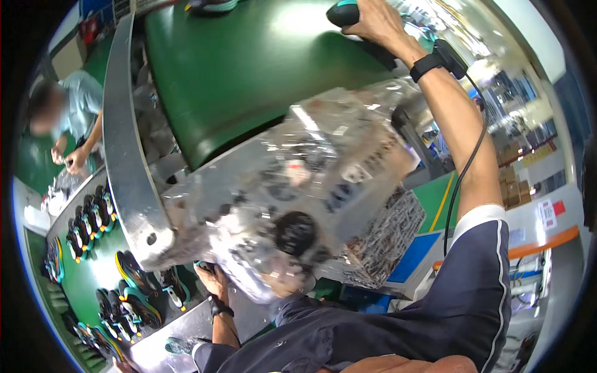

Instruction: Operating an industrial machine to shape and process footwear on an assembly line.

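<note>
At the top right, my right hand [380, 25] is closed round a black shoe with a teal part [343, 13], holding it at the green conveyor belt [249, 68]. Only one end of that shoe shows. My left hand [212, 283] is low at the left, beside a metal edge, with its fingers curled at a small dark thing I cannot make out. Clear plastic bags [298, 180], some with dark print, lie in a heap between my arms and partly cover the area by my left hand. A dark shoe [174, 287] sits just left of that hand.
Several black, teal and yellow shoes [132, 304] stand on a green surface at the left. A curved metal rail [127, 143] borders the belt. Another shoe [211, 6] is on the belt's far end. A co-worker [78, 112] works at the far left. A cable [476, 149] hangs along my right arm.
</note>
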`<state>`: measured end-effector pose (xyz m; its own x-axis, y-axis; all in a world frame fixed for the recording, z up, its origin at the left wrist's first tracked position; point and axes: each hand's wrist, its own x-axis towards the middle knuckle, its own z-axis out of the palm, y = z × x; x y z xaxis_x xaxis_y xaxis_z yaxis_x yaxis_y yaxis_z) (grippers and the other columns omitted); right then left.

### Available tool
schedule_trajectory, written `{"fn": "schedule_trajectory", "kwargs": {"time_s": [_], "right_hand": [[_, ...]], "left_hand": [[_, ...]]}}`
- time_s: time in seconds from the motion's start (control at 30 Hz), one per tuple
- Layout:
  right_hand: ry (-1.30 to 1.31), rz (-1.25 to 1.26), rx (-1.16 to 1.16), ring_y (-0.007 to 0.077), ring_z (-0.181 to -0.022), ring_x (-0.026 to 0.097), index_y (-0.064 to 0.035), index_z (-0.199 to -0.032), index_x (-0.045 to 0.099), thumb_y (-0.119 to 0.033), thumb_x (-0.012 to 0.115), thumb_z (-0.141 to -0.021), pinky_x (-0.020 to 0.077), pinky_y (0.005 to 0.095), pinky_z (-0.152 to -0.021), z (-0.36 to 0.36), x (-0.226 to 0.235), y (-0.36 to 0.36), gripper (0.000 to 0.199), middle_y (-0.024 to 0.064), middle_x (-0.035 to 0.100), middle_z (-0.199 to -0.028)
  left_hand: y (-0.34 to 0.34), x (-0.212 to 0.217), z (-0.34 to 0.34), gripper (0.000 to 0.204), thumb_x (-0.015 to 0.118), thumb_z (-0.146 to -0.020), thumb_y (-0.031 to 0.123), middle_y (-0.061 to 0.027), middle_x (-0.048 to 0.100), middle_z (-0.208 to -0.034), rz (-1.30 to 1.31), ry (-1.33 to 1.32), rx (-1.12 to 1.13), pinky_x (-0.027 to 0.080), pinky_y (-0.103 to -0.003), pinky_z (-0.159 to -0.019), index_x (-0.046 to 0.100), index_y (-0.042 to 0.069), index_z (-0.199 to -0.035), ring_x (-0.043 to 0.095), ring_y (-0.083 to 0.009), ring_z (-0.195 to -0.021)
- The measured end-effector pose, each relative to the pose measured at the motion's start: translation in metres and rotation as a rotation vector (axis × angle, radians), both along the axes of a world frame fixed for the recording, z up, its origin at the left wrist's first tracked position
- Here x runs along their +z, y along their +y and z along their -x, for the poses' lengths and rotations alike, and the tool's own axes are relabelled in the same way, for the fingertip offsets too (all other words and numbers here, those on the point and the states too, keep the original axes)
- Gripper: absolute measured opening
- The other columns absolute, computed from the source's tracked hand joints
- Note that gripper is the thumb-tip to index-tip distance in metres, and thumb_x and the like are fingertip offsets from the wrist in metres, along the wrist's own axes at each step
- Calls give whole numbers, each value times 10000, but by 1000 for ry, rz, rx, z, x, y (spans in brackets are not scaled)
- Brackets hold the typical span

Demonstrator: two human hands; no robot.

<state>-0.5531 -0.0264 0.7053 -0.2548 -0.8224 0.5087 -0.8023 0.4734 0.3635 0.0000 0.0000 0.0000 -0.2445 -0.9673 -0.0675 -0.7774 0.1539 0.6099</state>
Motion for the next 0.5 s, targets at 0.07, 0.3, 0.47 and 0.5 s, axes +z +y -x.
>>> {"fn": "schedule_trajectory", "kwargs": {"time_s": [0.07, 0.3, 0.47, 0.5], "right_hand": [[-68, 106, 112, 406, -920, 587, -5, -1062, 521, -270, 805, -619, 480, 490, -760, -28, 16, 8, 589, 223, 577, -991], [-318, 703, 604, 211, -913, 631, -2, -1036, 596, -148, 761, -730, 494, 340, -802, -147, 86, 234, 378, 135, 657, -975], [-768, 934, 413, 143, -811, 646, -23, -1127, 628, -165, 753, -780, 519, 302, -803, -249, 39, 408, 395, 64, 686, -948], [-802, 1022, 418, 137, -797, 640, -23, -1087, 643, -155, 751, -774, 511, 284, -778, -269, 24, 435, 356, 49, 681, -931]], "left_hand": [[-40, -55, -73, 698, 649, -795, 190, -280, 459, -1308, -6, -131, -52, 372, -491, -991, 336, -41, -1374, 448, -421, -1214], [91, 335, 93, 157, 662, -881, 77, -70, 680, -1015, -909, 749, -741, 493, -301, -881, 657, -6, -1014, 622, -162, -981], [204, 454, 160, 737, 656, -887, 336, -220, 433, -1401, -1554, 1103, -1391, 349, -506, -1083, 307, -41, -1415, 439, -365, -1286], [227, 449, 181, 854, 666, -855, 446, -198, 442, -1392, -1588, 1114, -1429, 332, -500, -1094, 263, -45, -1426, 425, -331, -1299]]}}
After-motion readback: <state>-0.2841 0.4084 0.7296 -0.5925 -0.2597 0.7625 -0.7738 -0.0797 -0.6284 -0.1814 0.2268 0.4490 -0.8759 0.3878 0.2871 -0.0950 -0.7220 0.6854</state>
